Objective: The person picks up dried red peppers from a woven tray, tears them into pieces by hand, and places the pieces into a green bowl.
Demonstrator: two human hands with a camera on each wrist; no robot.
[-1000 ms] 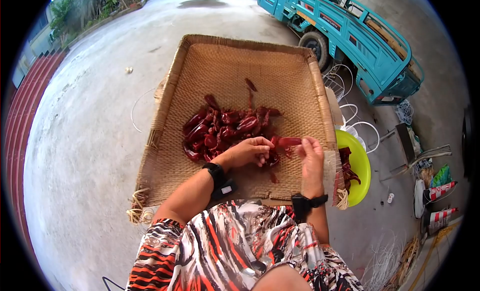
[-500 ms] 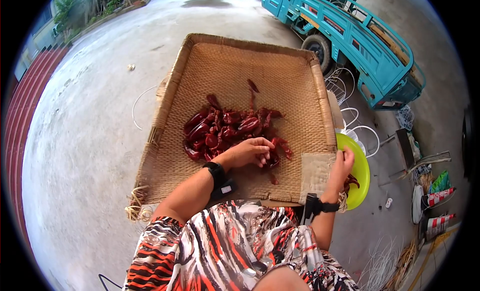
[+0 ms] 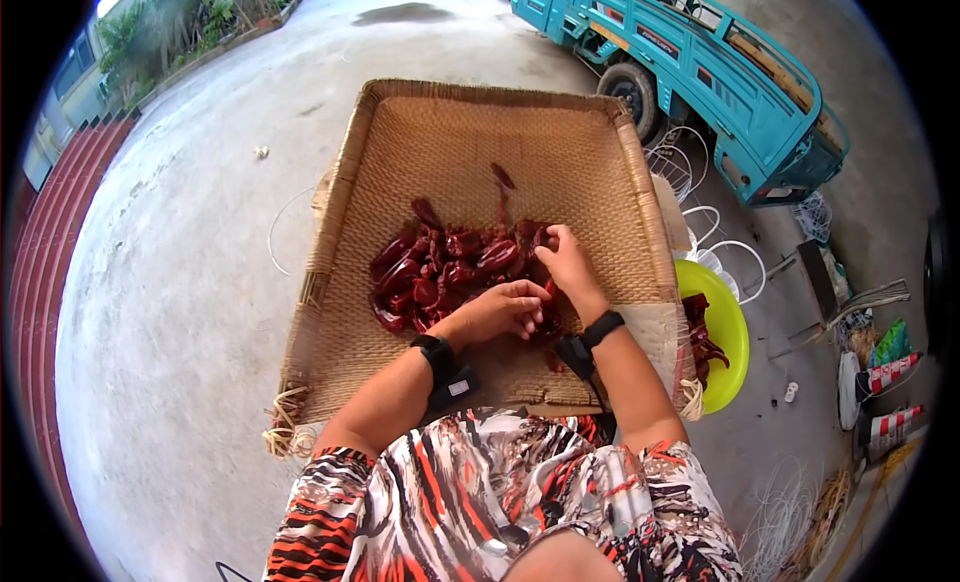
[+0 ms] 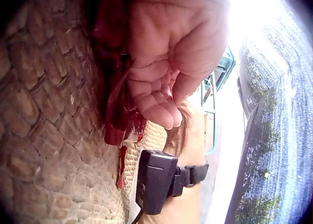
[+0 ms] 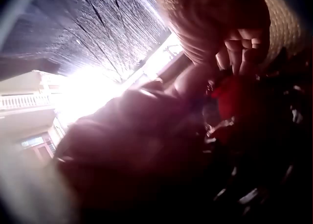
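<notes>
1. Closest in: a zebra-ish patterned shirt (image 3: 480, 472) in white, black and orange, plus a black strap with a little box (image 3: 435, 352) on each wrist.
2. Left hand (image 3: 500, 314) sits at the near right side of the pile, fingers loosely curled, nothing in its grasp that I can see.
3. Right hand (image 3: 572, 265) is bent down over the pile's right end, fingers in among the peppers. Its wrist view is super dark, so honestly can't tell if it's pinching one.
4. The dark red peppers (image 3: 498, 255), shiny and wrinkly, are heaped mid-tray, with a stray one (image 3: 502, 176) farther up.
5. They're on a big woven tray (image 3: 480, 132) with a patch (image 3: 655, 327) at its near right corner.
6. Just right of that: a lime-yellow bowl (image 3: 733, 322) with more red pieces (image 3: 706, 347) inside.
7. Way back: a teal cargo trike (image 3: 700, 92) on the concrete (image 3: 180, 312).
</notes>
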